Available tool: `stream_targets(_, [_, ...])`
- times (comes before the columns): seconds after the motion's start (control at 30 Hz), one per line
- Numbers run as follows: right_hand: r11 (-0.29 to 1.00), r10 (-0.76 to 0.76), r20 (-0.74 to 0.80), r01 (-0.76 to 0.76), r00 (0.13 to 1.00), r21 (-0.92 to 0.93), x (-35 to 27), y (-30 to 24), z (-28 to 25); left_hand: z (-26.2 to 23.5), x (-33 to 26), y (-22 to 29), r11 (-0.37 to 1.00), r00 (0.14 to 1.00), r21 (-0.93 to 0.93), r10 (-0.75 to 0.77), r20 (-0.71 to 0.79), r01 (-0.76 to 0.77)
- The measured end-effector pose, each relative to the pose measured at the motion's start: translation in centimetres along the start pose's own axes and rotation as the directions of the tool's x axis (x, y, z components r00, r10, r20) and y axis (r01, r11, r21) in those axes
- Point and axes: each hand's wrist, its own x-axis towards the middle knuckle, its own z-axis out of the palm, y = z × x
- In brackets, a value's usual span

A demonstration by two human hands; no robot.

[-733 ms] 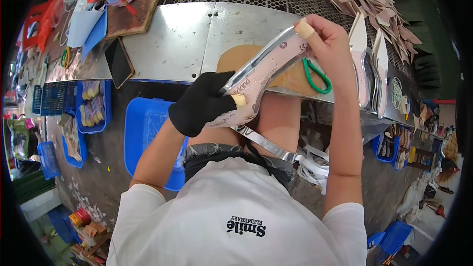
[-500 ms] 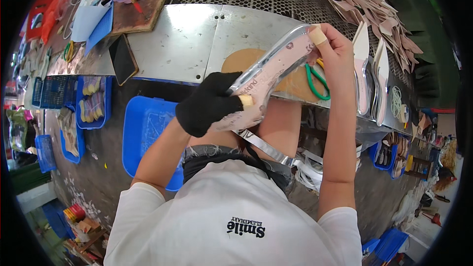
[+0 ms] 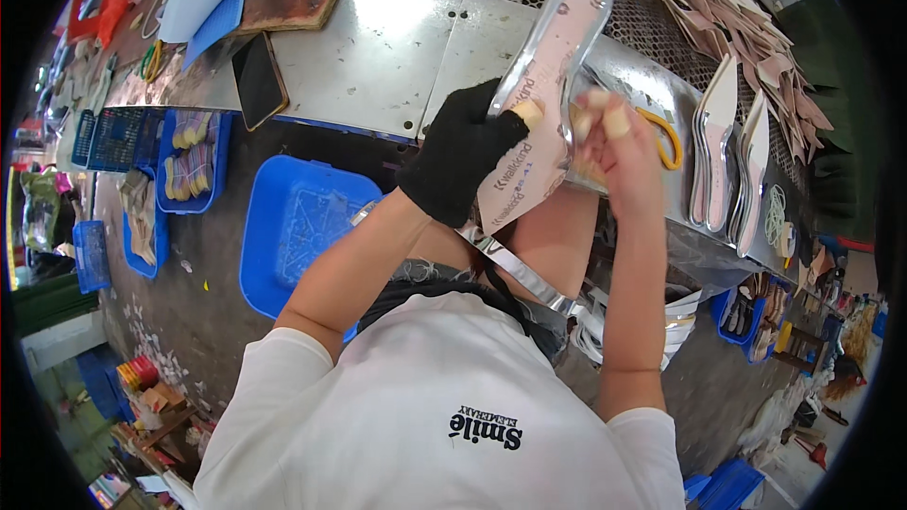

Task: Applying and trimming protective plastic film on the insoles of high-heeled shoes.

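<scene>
The left hand (image 3: 460, 162), in a black glove, grips a pink shoe insole (image 3: 543, 94) with a shiny silver rim, held over the near edge of the metal workbench (image 3: 378, 47). The right hand (image 3: 619, 146), blurred, pinches the insole's right side. Beyond it on the workbench lie yellow-handled scissors (image 3: 664, 135).

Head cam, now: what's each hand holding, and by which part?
The gloved left hand grips the pink shoe insole with silver edging at its middle, thumb on the face. The right hand touches its lower right edge; its hold is blurred.
</scene>
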Motion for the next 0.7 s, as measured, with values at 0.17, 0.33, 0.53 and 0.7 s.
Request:
stream_targets(0.17, [0.955, -0.137, 0.094, 0.157, 0.986, -0.253, -2.7, 1.0, 3.1, 1.0, 0.0, 0.0, 0.999, 0.995, -0.051, -0.024, -0.097, 0.019])
stream_targets(0.33, [0.996, -0.088, 0.038, 0.090, 0.995, -0.031, -2.7, 1.1, 2.1, 0.9, -0.1, 0.3, 0.999, 0.998, 0.034, -0.002, -0.060, 0.004])
stream_targets(0.53, [0.999, 0.028, 0.078, -0.030, 0.997, 0.021, -2.3, -0.7, 1.5, 0.9, -0.5, 0.4, 0.984, 0.973, 0.156, 0.051, 0.223, -0.087])
stream_targets(0.7, [0.999, 0.031, -0.213, -0.036, 0.977, -0.016, -2.1, -0.7, -0.9, -1.3, 0.8, -3.1, 0.990, 0.956, -0.050, -0.111, 0.273, 0.129])
